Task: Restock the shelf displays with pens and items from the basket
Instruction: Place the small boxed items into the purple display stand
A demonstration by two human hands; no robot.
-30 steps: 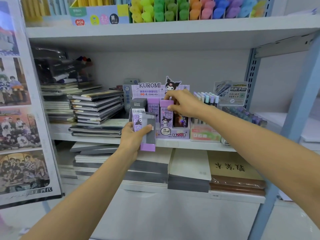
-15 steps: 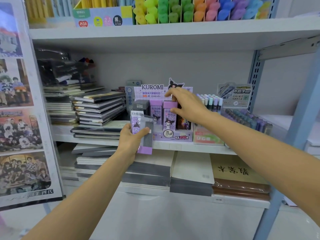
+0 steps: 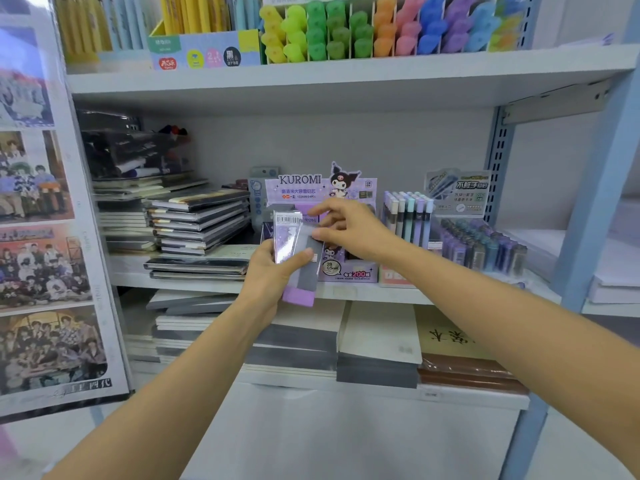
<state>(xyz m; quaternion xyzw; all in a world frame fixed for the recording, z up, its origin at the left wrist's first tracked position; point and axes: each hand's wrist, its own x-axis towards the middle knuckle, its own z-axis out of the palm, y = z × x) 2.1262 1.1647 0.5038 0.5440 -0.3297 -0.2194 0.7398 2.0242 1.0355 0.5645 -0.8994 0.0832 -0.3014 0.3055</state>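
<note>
My left hand (image 3: 273,271) grips a small fan of purple and grey lead-refill packs (image 3: 298,251) in front of the middle shelf. My right hand (image 3: 349,230) has come down to the top of that fan, thumb and forefinger pinching the upper edge of one pack. Behind both hands stands the purple Kuromi display box (image 3: 349,271) with several packs in it, partly hidden by the hands. No basket is in view.
Stacked notebooks (image 3: 197,223) fill the shelf left of the box. Pastel pens (image 3: 407,216) and a tray of refill tubes (image 3: 481,244) stand to the right. Highlighters (image 3: 349,32) line the upper shelf, paper pads (image 3: 377,341) lie below, and a poster panel (image 3: 45,237) stands at left.
My right hand left the packs in the display box and moved down and left to the packs held in my left hand. The view moved closer to the shelf.
</note>
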